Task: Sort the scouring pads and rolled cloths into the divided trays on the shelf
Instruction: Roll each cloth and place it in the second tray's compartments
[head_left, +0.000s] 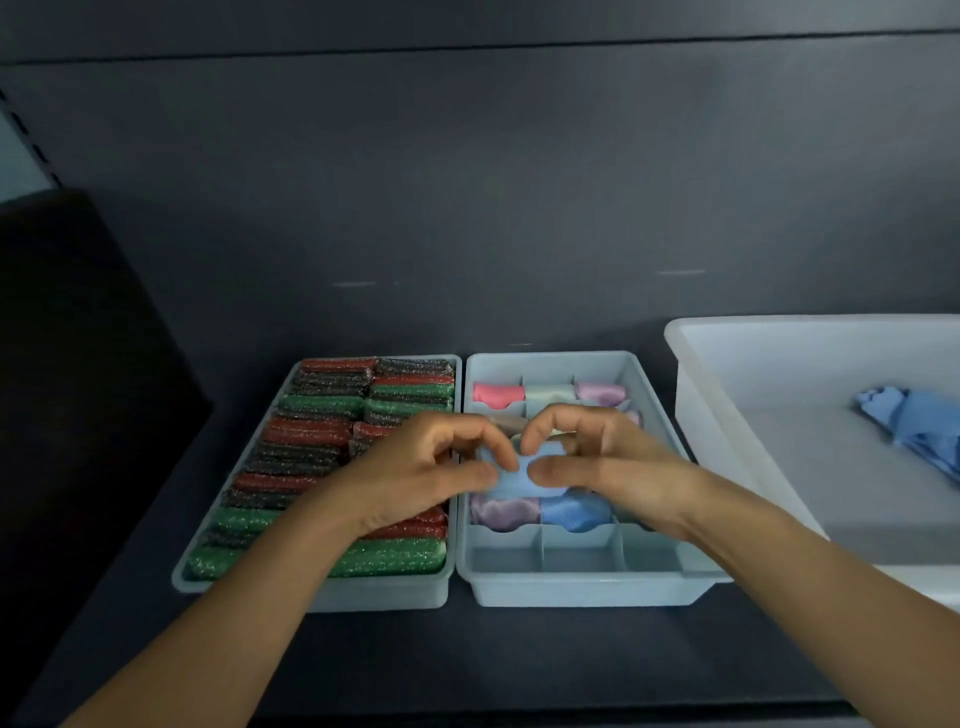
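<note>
Head view: I see both hands meet over the middle of the divided tray (571, 590). My left hand (415, 467) and right hand (597, 462) each have curled fingers (496, 441) and a thumb pinching the same light blue cloth (511, 486), one hand at each end, fingertips nearly touching above it. The cloth sits between the thumbs and forefingers, over the tray's middle rows; I cannot tell whether it touches the dividers beneath.

Just beyond the fingertips, in the far row, a pink roll (496, 394), a pale green roll (548, 392) and a lilac roll (597, 392) lie side by side, each in its own compartment. Just under the thumbs, on the near side, a purple roll (501, 512) and a blue roll (574, 512) fill two neighbouring compartments.

To the left of the left hand's fingers, touching the divided tray's side, stands a second tray (384, 592) packed with glittery red, green and dark scouring pads (322, 436) laid in rows; my left wrist crosses above its near right part.

Well to the right of the right hand's fingers sits a white bin (779, 332) holding a crumpled blue cloth (914, 421). All three containers stand on the dark shelf (467, 660).
</note>
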